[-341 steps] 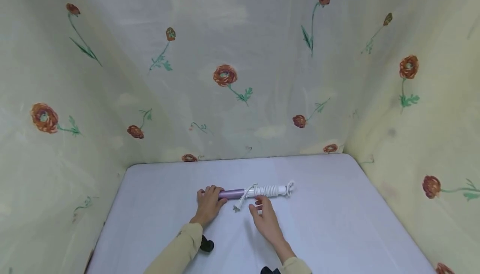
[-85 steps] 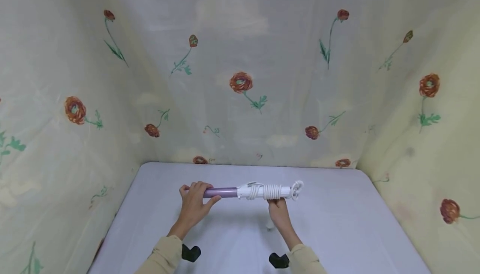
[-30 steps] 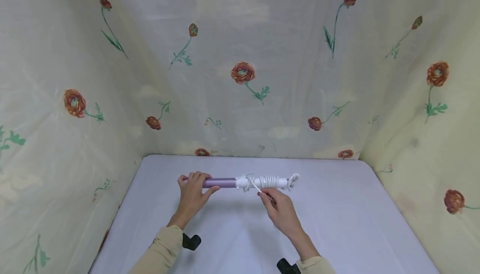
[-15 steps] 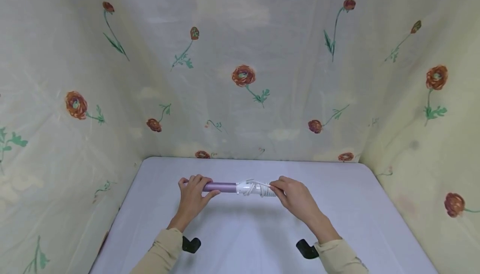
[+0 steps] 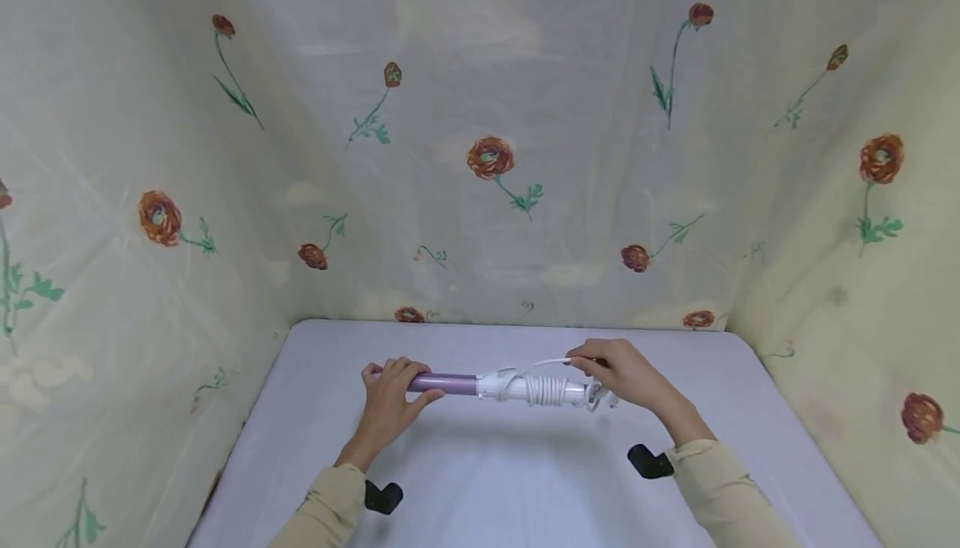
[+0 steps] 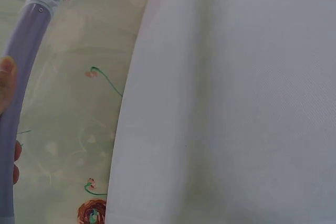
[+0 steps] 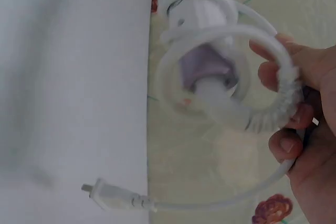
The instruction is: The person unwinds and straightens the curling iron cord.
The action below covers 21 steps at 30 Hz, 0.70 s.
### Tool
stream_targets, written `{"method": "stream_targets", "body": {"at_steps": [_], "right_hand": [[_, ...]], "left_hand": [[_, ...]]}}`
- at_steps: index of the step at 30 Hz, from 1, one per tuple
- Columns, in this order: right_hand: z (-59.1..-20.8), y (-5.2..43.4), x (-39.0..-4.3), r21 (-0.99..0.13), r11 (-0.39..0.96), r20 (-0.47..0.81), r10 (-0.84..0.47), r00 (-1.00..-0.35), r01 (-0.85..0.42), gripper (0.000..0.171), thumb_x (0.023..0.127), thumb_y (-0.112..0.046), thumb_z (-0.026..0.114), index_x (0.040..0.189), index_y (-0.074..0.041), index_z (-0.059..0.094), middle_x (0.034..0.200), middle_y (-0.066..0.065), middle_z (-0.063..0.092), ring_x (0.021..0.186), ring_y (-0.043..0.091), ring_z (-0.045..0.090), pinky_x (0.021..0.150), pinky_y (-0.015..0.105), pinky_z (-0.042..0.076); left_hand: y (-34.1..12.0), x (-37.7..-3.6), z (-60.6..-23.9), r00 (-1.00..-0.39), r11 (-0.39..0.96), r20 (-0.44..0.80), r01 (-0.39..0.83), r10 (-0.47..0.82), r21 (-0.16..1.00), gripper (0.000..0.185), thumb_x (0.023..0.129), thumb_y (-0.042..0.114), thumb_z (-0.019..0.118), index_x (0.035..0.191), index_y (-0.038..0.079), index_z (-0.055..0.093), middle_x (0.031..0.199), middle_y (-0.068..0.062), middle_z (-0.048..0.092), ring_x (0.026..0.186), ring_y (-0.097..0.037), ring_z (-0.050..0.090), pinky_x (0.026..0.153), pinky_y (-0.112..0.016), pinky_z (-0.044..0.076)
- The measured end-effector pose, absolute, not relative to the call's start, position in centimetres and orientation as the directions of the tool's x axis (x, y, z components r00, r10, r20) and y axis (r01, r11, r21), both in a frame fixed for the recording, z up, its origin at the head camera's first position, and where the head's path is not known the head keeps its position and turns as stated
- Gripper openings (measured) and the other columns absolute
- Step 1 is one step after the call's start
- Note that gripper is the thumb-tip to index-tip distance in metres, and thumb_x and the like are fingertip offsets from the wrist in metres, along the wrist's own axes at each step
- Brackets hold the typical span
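Observation:
A curling iron, with a purple barrel and a white handle, is held level above the table. Its white power cord is wound round the handle, with a loop at the right end. My left hand grips the barrel near its left end; thumb and fingertips show at the edge of the left wrist view around the barrel. Above the handle's right end, my right hand pinches a length of cord pulled out from the coils. In the right wrist view the two-pin plug dangles free below that hand.
The white tabletop lies under both hands. Flower-printed curtains enclose it at the back and on both sides. Black wrist mounts sit at the sleeves.
The right hand, pinching the cord, has moved right past the handle's end and over its far side, drawing the cord along. The left hand keeps its grip on the barrel.

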State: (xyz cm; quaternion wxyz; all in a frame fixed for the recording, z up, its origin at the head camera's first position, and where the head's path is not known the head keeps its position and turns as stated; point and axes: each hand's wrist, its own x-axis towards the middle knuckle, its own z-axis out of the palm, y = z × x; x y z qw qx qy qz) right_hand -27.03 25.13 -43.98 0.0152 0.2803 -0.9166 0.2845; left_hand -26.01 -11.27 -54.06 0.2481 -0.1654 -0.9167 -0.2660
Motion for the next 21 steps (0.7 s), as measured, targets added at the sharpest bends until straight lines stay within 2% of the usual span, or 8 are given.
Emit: {"method": "stream_targets", "body": {"at_steps": [4, 9, 15, 21], "right_hand": [[-44.8, 26.6, -27.9, -0.640, 0.600, 0.130, -0.531, -0.838, -0.480, 0.023, 0.095, -0.021, 0.057, 0.110, -0.008, 0.068, 0.079, 0.005, 0.062, 0.066, 0.005, 0.049, 0.061, 0.023, 0.044], [-46.3, 27.7, -28.4, -0.716, 0.558, 0.077, -0.534, -0.842, -0.419, 0.027, 0.096, -0.023, 0.054, 0.111, -0.004, 0.067, 0.080, 0.012, 0.062, 0.065, 0.004, 0.046, 0.059, 0.022, 0.042], [-48.6, 27.4, -28.5, -0.761, 0.528, 0.076, -0.506, -0.859, -0.378, 0.027, 0.098, -0.021, 0.051, 0.113, -0.002, 0.065, 0.098, 0.014, 0.067, 0.076, 0.009, 0.057, 0.067, 0.024, 0.048], [-50.2, 25.9, -27.7, -0.745, 0.550, 0.104, -0.461, -0.881, -0.376, 0.025, 0.098, -0.022, 0.050, 0.116, -0.008, 0.062, 0.111, 0.011, 0.066, 0.090, 0.018, 0.060, 0.075, 0.028, 0.051]], "left_hand": [[-11.4, -26.1, -54.1, -0.803, 0.794, 0.567, 0.462, 0.184, 0.397, 0.041, 0.075, 0.045, 0.075, 0.103, 0.018, 0.065, 0.096, 0.002, 0.064, 0.091, -0.017, 0.053, 0.091, -0.051, 0.020], [-11.5, -26.0, -54.2, -0.797, 0.772, 0.568, 0.489, 0.206, 0.405, 0.041, 0.074, 0.045, 0.076, 0.103, 0.017, 0.066, 0.096, 0.002, 0.064, 0.092, -0.017, 0.053, 0.091, -0.052, 0.020], [-11.4, -26.1, -53.9, -0.818, 0.745, 0.540, 0.484, 0.199, 0.459, 0.041, 0.076, 0.044, 0.075, 0.105, 0.017, 0.065, 0.097, 0.000, 0.065, 0.092, -0.019, 0.053, 0.092, -0.052, 0.018], [-11.5, -26.2, -53.6, -0.808, 0.763, 0.558, 0.478, 0.188, 0.436, 0.041, 0.075, 0.044, 0.076, 0.104, 0.018, 0.065, 0.096, 0.001, 0.064, 0.092, -0.017, 0.053, 0.092, -0.052, 0.020]]}}
